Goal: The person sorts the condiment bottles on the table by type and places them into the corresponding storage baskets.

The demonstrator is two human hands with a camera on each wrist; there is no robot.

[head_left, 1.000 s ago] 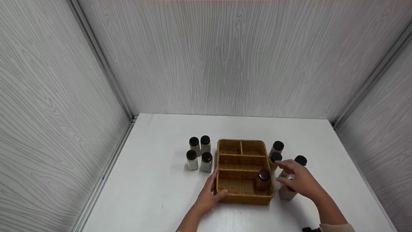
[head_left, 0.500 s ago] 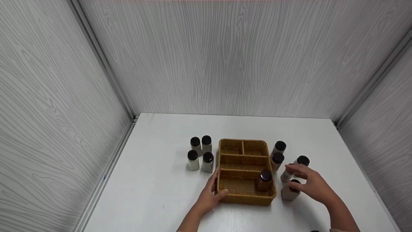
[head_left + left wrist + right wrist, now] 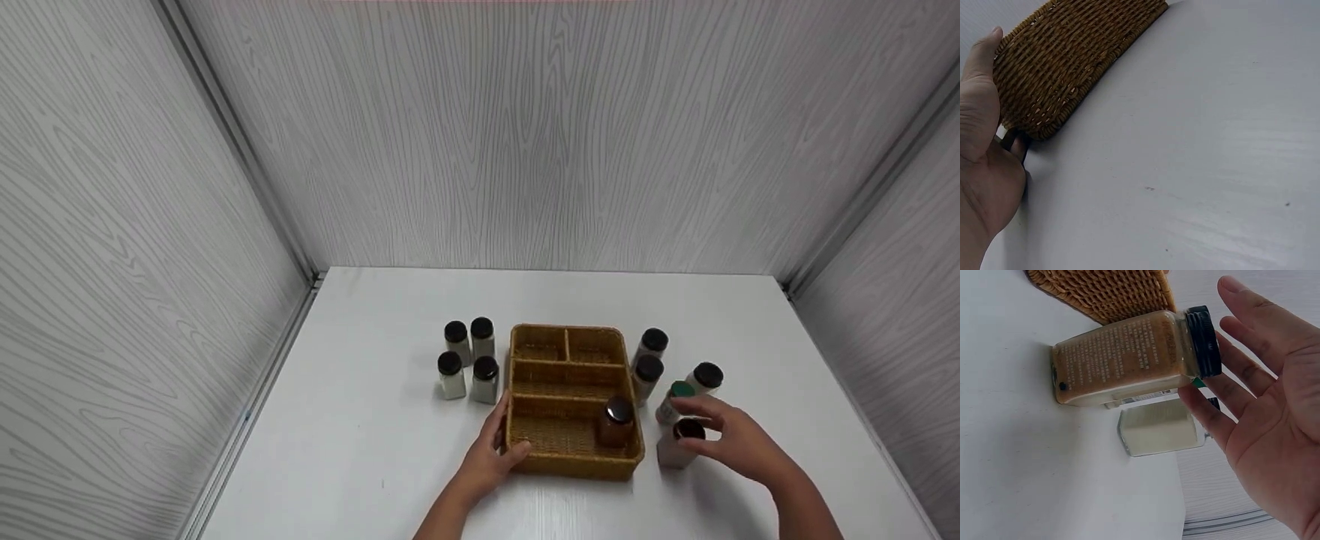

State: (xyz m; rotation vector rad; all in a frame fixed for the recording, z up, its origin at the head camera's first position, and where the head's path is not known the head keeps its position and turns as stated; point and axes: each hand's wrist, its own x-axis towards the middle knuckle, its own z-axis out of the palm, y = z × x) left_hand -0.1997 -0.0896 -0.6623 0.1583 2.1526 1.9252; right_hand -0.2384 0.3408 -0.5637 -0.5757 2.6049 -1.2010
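Observation:
My left hand holds the near left corner of a brown woven basket, thumb at the rim and fingers along its left side. In the left wrist view the thumb lies against the weave. A jar of brown powder with a black lid stands upright right of the basket. Around its lid my right hand spreads its fingers, with the thumb apart from the lid in the right wrist view. Beyond this jar stand a green-lidded jar and a jar of pale powder. A reddish-brown jar stands in the basket's front compartment.
Several black-lidded jars stand left of the basket. Two more black-lidded jars are close to its right side. Dividers split the basket into compartments. Grey wood-patterned panels enclose the white table at the back and sides.
My right hand has moved right and toward me, from beside the jars near the basket to the brown powder jar's lid. The green lid has come into view. The left hand keeps its place.

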